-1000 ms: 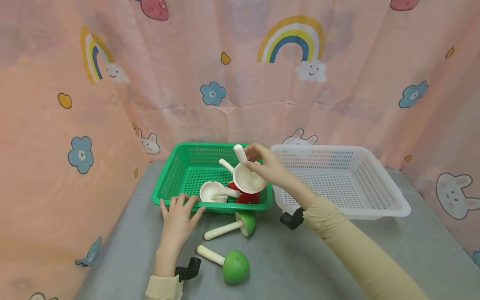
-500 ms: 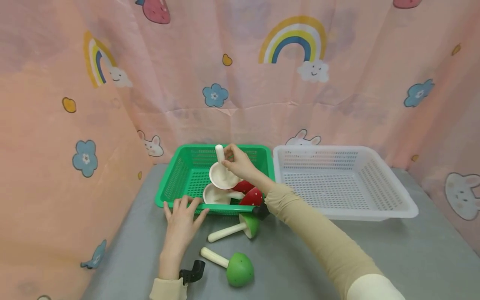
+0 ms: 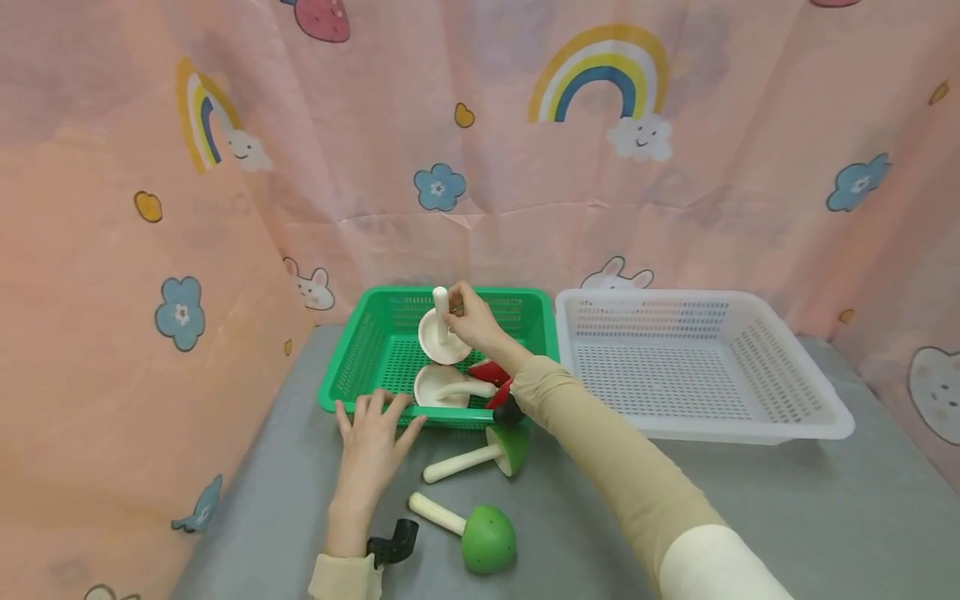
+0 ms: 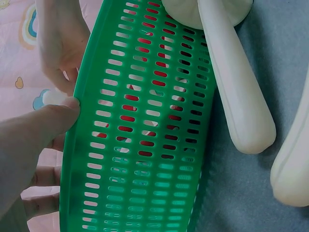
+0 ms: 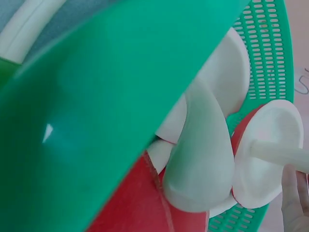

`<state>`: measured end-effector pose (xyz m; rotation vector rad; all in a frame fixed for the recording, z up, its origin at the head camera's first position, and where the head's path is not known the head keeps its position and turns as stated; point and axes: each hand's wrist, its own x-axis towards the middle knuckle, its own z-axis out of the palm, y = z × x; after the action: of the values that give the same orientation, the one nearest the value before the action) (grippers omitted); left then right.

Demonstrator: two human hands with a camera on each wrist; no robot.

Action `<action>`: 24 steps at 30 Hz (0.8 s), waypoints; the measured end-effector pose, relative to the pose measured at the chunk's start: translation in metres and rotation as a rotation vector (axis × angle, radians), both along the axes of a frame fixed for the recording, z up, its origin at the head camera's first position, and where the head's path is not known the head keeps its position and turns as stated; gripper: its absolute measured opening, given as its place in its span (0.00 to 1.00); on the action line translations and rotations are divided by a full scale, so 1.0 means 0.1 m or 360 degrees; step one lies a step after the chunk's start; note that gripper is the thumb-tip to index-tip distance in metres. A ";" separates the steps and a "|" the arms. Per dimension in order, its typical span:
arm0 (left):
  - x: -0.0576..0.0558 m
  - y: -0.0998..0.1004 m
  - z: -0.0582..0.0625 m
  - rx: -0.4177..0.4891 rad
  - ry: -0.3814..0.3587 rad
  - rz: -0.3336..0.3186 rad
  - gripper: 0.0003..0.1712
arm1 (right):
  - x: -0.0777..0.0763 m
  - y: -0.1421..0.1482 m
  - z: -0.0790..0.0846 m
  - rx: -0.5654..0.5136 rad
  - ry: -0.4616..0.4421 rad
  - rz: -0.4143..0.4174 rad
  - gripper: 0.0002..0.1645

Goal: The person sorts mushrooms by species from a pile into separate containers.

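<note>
My right hand pinches the pale stem of a red-capped toy mushroom, held cap down with its white underside up. It is over or in the green basket; whether the cap touches the floor I cannot tell. My left hand grips the basket's front rim, thumb on the near side and fingers over it. Nearer the front of the basket lie more toy mushrooms, one showing its white underside and curved stem, with red caps beside it, partly hidden by the right arm.
Two green-capped toy mushrooms lie on the grey table before the basket, one close to its front wall, the other nearer me. A white basket stands to the right of the green one. A patterned pink curtain hangs behind.
My right hand has carried the mushroom leftward and lowered it, its stem now standing more upright. The left hand has stayed on the green basket's rim.
</note>
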<state>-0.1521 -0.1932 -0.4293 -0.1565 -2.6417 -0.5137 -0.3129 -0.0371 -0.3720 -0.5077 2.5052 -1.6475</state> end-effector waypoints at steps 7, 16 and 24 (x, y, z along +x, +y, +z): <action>0.00 0.02 -0.03 -0.0024 0.0024 -0.0004 0.16 | 0.01 0.01 -0.05 0.0138 -0.0006 0.0056 0.14; 0.01 0.01 -0.01 0.0003 0.0001 -0.0004 0.16 | 0.04 0.09 -0.04 0.0091 -0.0096 0.0080 0.22; 0.00 -0.01 0.02 0.0000 -0.0036 -0.0001 0.17 | 0.15 0.24 0.06 0.0082 -0.0077 0.0099 0.21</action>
<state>-0.1517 -0.1940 -0.4275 -0.1525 -2.6637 -0.5186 -0.2979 -0.0127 -0.3657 -0.5284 2.4643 -1.5507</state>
